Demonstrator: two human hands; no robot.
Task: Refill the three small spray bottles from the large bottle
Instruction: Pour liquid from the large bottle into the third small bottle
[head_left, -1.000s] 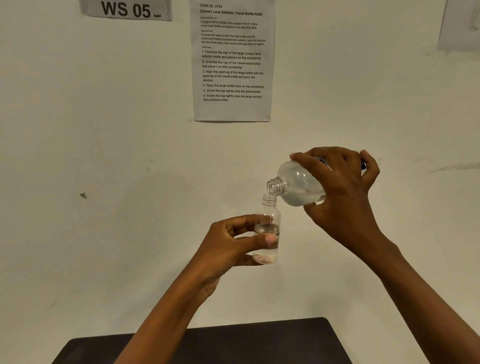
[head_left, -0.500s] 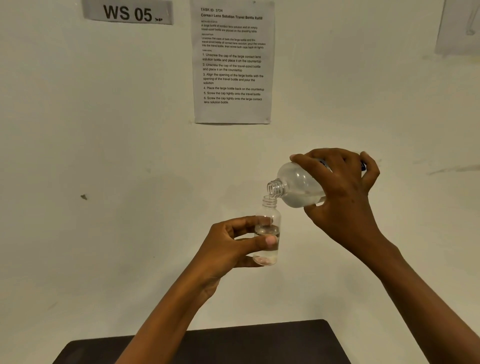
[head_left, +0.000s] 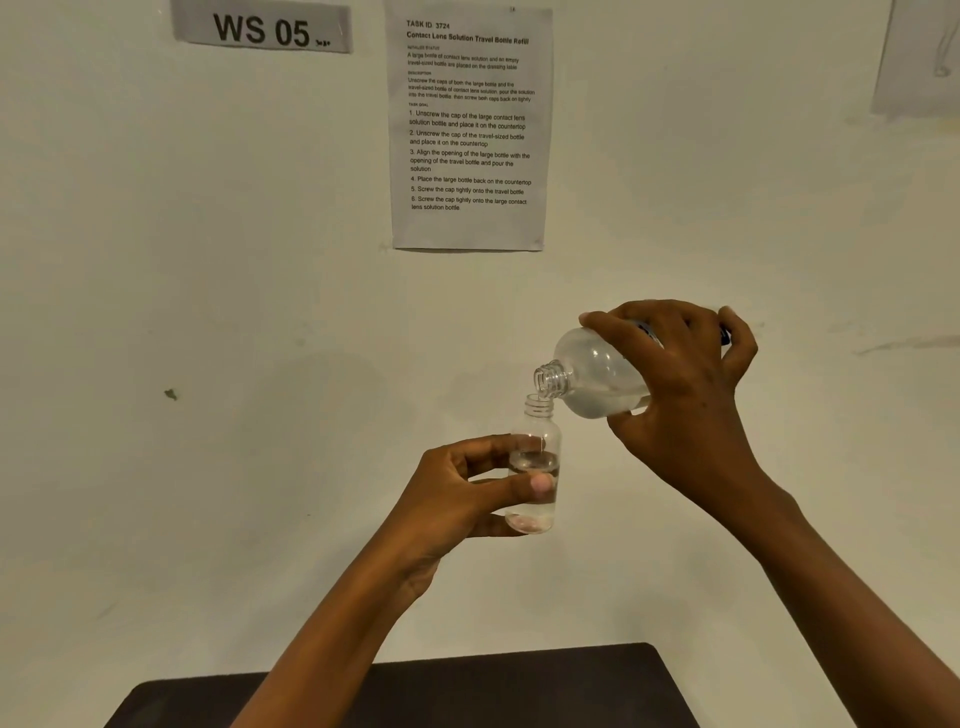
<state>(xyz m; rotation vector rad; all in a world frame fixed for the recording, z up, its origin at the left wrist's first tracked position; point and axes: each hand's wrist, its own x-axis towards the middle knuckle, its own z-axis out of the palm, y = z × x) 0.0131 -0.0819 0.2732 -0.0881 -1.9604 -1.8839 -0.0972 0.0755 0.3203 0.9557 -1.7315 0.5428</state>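
My left hand (head_left: 462, 493) holds a small clear bottle (head_left: 537, 441) upright in the air, thumb in front and fingers behind. It has no cap and is about half full of clear liquid. My right hand (head_left: 680, 395) grips the large clear bottle (head_left: 592, 379) from above, tipped on its side with its open neck pointing left. That neck sits just over the small bottle's mouth, and a thin stream of liquid runs down inside the small bottle. The other small bottles and the caps are out of view.
A dark tabletop (head_left: 519, 691) shows at the bottom edge, below both arms. Behind is a pale wall with a printed instruction sheet (head_left: 470, 130) and a "WS 05" sign (head_left: 262, 28).
Both hands and bottles keep their pose. The view has tilted slightly, so the wall sheet sits a little lower in the frame.
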